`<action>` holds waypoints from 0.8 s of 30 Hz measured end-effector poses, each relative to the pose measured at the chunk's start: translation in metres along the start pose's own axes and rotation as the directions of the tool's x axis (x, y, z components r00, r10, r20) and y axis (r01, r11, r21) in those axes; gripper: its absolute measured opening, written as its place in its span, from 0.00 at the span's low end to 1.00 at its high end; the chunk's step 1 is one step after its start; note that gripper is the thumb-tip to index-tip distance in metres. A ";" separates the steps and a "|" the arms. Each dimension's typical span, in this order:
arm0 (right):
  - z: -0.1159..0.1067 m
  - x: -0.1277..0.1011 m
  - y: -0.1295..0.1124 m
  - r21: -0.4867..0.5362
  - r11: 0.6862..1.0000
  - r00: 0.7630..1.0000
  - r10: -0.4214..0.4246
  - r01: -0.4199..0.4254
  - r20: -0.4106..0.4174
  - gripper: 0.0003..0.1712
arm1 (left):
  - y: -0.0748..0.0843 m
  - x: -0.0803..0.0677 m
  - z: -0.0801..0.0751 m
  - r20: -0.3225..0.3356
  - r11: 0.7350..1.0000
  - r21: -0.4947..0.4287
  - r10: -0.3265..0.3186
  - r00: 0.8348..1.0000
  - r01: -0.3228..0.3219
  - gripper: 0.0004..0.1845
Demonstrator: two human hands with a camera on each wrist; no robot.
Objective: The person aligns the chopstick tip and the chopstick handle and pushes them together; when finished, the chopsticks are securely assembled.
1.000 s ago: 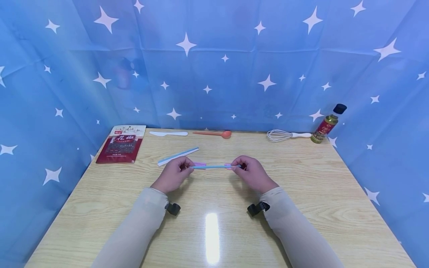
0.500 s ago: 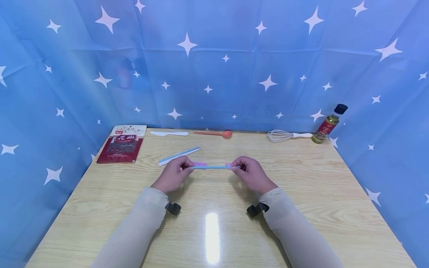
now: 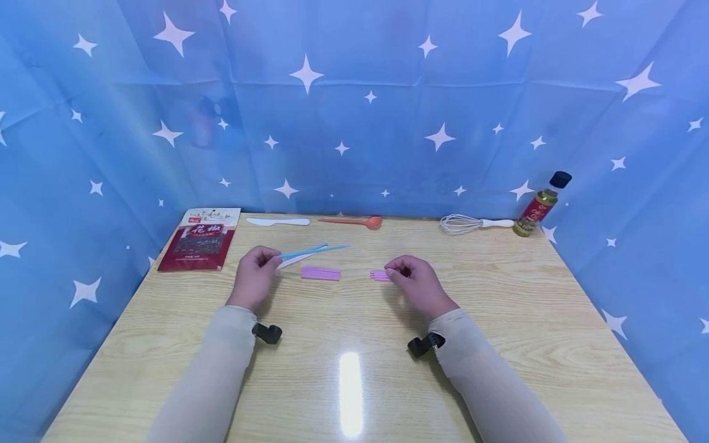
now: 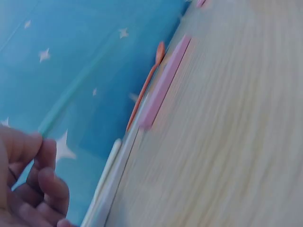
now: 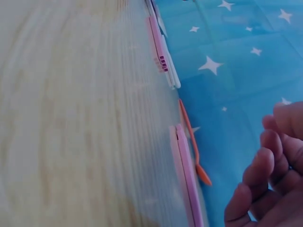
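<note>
— Which step is being carried out at this moment?

— It seems that thin sticks are being separated by colour. A blue stick [image 3: 313, 251] is being pinched at one end by the left hand [image 3: 256, 272], a little left of the middle of the frame, and it is being held just above the surface [image 3: 498, 320], over a pale strip [image 3: 293, 259] that is lying there. So this grip is closed around the blue stick.

— And the right hand [image 3: 414, 282]?

— Its fingers are being kept curled beside a short pink piece [image 3: 379, 275], right of the middle. Whether the piece is being pinched or only touched cannot be told. A pink bundle [image 3: 320, 274] is lying flat between the two hands, apart from both.

— What is being called for by the next move?

— Probably a careful laying down of the blue stick beside the pale strip, so that nothing is being pushed away.

— Is anything hard to see?

— Yes. The wrist views are blurred, the hands are being cut off by the frame edges there, and the right fingertips are being hidden in the head view.
</note>
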State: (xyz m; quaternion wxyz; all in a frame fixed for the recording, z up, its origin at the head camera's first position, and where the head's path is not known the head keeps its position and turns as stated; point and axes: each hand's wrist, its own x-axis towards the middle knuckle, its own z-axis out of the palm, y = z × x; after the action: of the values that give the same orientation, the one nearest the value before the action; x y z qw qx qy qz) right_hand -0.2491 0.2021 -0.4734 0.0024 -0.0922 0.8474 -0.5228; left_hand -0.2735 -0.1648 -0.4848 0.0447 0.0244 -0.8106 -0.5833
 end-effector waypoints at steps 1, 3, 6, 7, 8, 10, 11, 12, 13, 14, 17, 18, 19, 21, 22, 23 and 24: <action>0.001 0.001 0.001 -0.006 1.000 1.000 0.002 -0.002 0.005 0.10 | -0.002 0.001 -0.003 -0.034 1.000 -0.011 -0.023 0.999 0.023 0.11; 0.002 0.001 0.001 -0.021 1.000 1.000 0.005 -0.005 0.013 0.10 | -0.004 0.002 -0.008 -0.085 0.998 -0.025 -0.062 0.994 0.061 0.12; 0.003 0.001 0.002 -0.037 0.999 1.000 0.003 -0.002 0.025 0.10 | -0.006 0.002 -0.014 -0.135 0.994 -0.048 -0.108 0.985 0.102 0.14; 0.004 0.001 0.002 -0.037 0.999 1.000 0.000 0.001 0.028 0.10 | -0.007 0.002 -0.015 -0.144 0.993 -0.052 -0.117 0.983 0.110 0.14; 0.004 0.001 0.002 -0.039 0.999 1.000 -0.002 0.003 0.031 0.10 | -0.007 0.003 -0.016 -0.153 0.991 -0.055 -0.127 0.980 0.120 0.14; 0.004 0.001 0.002 -0.040 0.999 0.999 -0.006 0.008 0.035 0.10 | -0.008 0.004 -0.017 -0.166 0.989 -0.064 -0.142 0.976 0.133 0.14; 0.005 0.001 0.002 -0.039 0.999 0.999 -0.009 0.011 0.036 0.10 | -0.008 0.004 -0.017 -0.167 0.989 -0.065 -0.144 0.975 0.135 0.15; 0.004 0.001 0.002 -0.038 0.999 0.999 -0.011 0.012 0.038 0.10 | -0.008 0.004 -0.017 -0.170 0.988 -0.068 -0.147 0.974 0.138 0.15; 0.005 0.001 0.002 -0.039 0.999 0.999 -0.012 0.013 0.039 0.10 | -0.009 0.005 -0.017 -0.173 0.987 -0.066 -0.154 0.973 0.144 0.15; 0.005 0.001 0.002 -0.040 0.999 0.999 -0.011 0.013 0.041 0.10 | -0.009 0.005 -0.017 -0.175 0.986 -0.065 -0.160 0.971 0.151 0.15; 0.004 0.000 0.002 -0.040 0.999 0.999 -0.010 0.012 0.046 0.09 | -0.011 0.007 -0.017 -0.179 0.985 -0.044 -0.171 0.969 0.166 0.15; 0.004 0.000 0.003 -0.041 0.999 0.999 -0.008 0.010 0.047 0.09 | -0.012 0.007 -0.017 -0.180 0.984 -0.041 -0.175 0.968 0.171 0.15; 0.004 0.000 0.003 -0.042 0.999 0.999 -0.007 0.009 0.048 0.10 | -0.012 0.007 -0.017 -0.180 0.985 -0.030 -0.173 0.968 0.171 0.15; 0.004 0.000 0.003 -0.041 0.999 0.999 -0.005 0.008 0.050 0.10 | -0.012 0.007 -0.017 -0.181 0.985 -0.012 -0.170 0.969 0.170 0.15; 0.004 0.001 0.004 -0.040 0.999 0.999 -0.003 0.005 0.049 0.10 | -0.012 0.007 -0.018 -0.183 0.986 -0.002 -0.165 0.969 0.167 0.15; 0.004 0.001 0.004 -0.039 0.999 0.999 -0.001 0.003 0.051 0.10 | -0.012 0.007 -0.018 -0.182 0.986 0.010 -0.161 0.970 0.166 0.15; 0.003 0.001 0.004 -0.039 0.999 0.999 0.001 0.001 0.051 0.10 | -0.012 0.006 -0.018 -0.181 0.986 0.022 -0.157 0.971 0.164 0.15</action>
State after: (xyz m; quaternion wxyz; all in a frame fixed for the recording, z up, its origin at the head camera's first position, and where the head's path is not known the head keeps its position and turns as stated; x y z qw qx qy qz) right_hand -0.2504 0.2009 -0.4785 0.0224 -0.1054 0.8571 -0.5038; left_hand -0.2783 -0.1865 -0.4905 0.0695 0.1430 -0.8092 -0.5656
